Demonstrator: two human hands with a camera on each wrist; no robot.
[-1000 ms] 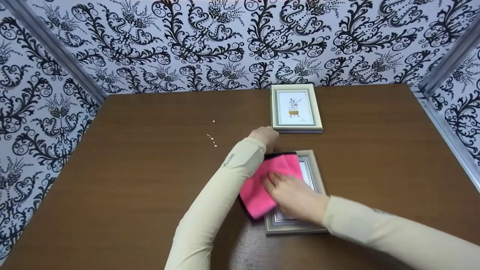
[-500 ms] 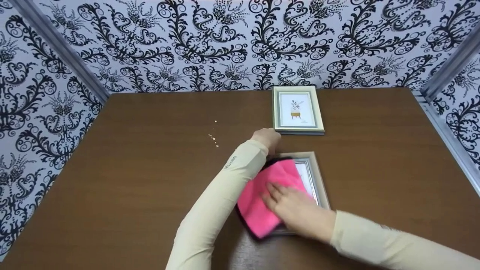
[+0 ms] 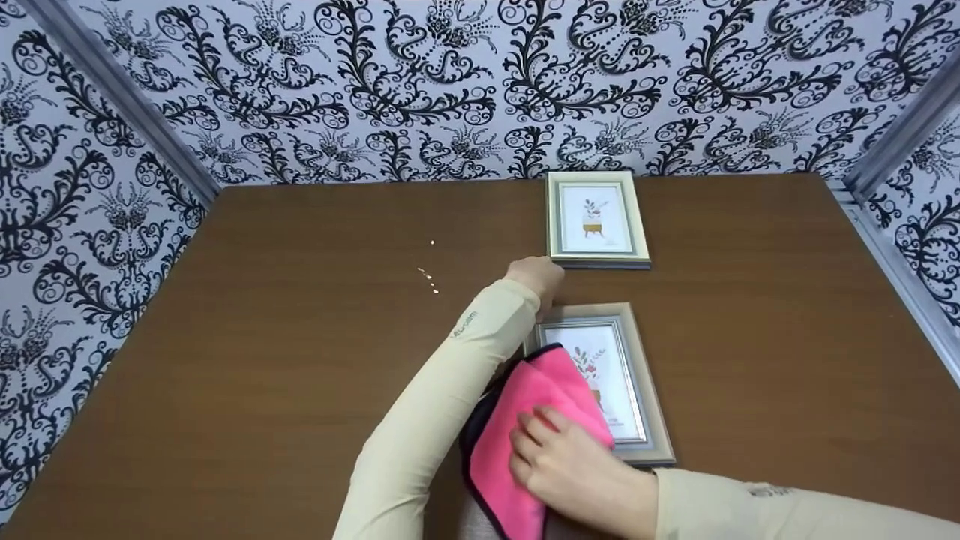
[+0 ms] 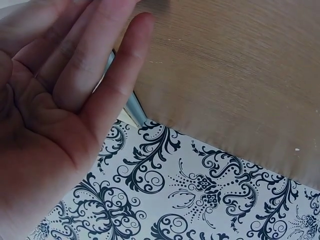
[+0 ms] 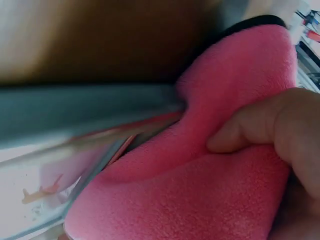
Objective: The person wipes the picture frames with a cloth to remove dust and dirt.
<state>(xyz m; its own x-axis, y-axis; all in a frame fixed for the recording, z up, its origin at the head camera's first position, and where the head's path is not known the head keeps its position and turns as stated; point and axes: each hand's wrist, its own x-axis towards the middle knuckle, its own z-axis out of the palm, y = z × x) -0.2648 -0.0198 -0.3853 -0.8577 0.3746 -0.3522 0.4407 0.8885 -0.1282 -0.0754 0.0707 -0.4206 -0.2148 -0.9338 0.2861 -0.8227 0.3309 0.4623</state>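
A pink cloth with dark edging drapes over the left and lower part of the near picture frame. My right hand grips this cloth, fingers bent, near the frame's lower left corner. The right wrist view has the thumb pressing the fluffy cloth right at the frame's edge. At the near frame's upper left corner, my left hand holds the frame, its fingertips mostly hidden in the head view. The left wrist view gives the palm and long fingers of this hand, with the fingertips cut off.
Behind the near frame, a second picture frame lies close to the left hand. Small white specks are on the brown table left of the frames. A patterned wall bounds the back.
My right hand has drawn the cloth down toward me and towards the frame's lower left corner, uncovering more of the picture. The left hand stays at the upper left corner.
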